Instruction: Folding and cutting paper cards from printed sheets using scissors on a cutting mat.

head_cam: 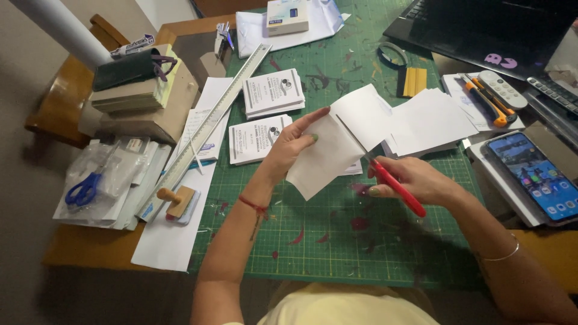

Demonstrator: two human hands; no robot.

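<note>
One green cutting mat (337,241) covers most of the bench (72,247) and serves as the landmark here. At the mat's far right corner sits a dark laptop (481,30). Along the mat's left edge a long metal ruler (211,123) lies slantwise over white sheets, and further left of the mat a stack of cardboard boxes (144,102) stands. Above the middle of the mat the white paper sheet (340,141) is held up in the air, partly cut. On the right part of the mat lies a pile of white cut sheets (427,120). On the mat's left part lie two stacks of printed cards (271,93). Off the mat's right edge a smartphone (539,174) lies with its screen lit. The left hand (289,147) is closed on the sheet's left side, thumb on top. The right hand (415,180) is clamped around the red-handled scissors (385,174), whose blades bite into the sheet. Far left of the mat, blue scissors (84,189) rest in a plastic bag. Near the mat's left edge sits a small wooden stamp (177,201).
</note>
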